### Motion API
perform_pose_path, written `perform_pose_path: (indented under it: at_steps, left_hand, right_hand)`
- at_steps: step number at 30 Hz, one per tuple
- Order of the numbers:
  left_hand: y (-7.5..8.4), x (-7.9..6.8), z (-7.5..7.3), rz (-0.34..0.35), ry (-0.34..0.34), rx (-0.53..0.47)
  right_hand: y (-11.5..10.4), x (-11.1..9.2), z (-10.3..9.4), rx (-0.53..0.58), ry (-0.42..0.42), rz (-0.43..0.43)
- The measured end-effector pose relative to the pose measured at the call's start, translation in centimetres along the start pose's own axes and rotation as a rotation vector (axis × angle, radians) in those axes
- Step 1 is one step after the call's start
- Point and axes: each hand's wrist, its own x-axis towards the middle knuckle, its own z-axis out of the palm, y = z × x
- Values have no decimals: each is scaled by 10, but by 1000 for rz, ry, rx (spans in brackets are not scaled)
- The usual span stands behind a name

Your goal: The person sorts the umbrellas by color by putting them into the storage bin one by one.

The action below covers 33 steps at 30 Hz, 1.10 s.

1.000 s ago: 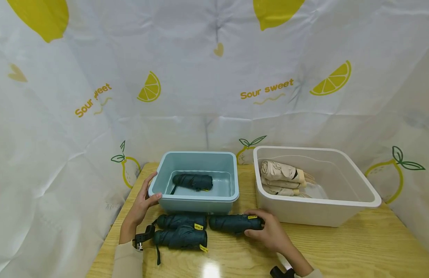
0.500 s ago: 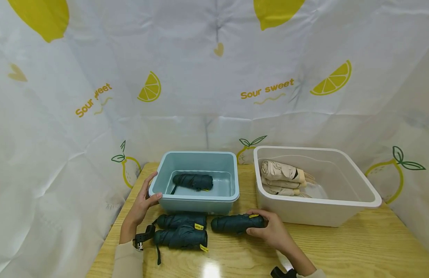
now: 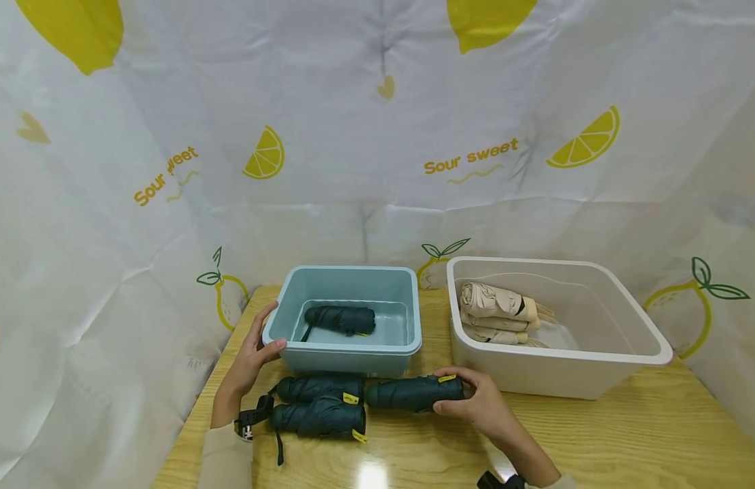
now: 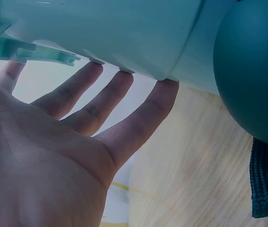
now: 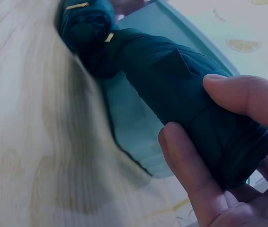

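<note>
My right hand (image 3: 475, 404) grips the end of a dark green folded umbrella (image 3: 408, 394), thumb and fingers on opposite sides of it, as the right wrist view also shows. My left hand (image 3: 249, 363) is at the left front corner of a light blue bin (image 3: 353, 360). In the left wrist view its straight fingers (image 4: 146, 120) touch the bin's wall. Two more dark green umbrellas, one at the back (image 3: 319, 390) and one in front (image 3: 319, 419), lie side by side before the bin. Another dark green umbrella (image 3: 341, 319) lies inside it.
A larger white bin (image 3: 561, 373) stands to the right with several beige folded umbrellas (image 3: 493, 302) piled at its left end. Both bins stand on a wooden table (image 3: 628, 435). A lemon-print curtain (image 3: 353, 224) hangs behind and at the sides.
My right hand and its umbrella shifted slightly right, then the umbrella's far end came back left, close to the two lying umbrellas. My left hand stayed at the blue bin.
</note>
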Motion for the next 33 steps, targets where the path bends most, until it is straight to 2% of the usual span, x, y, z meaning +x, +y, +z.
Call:
perform_pose_path:
  at_steps: [12,21,33]
  left_hand:
    - [1,1,1,-7,6,1]
    - [0,0,0,-14,10,0]
    - [2,-1,1,-7,5,-11]
  right_hand:
    - [-11,-1,4,44,-28,-17]
    - [-20,1,9,58,-69,-63]
    - [-39,3,17,74,-85,-60]
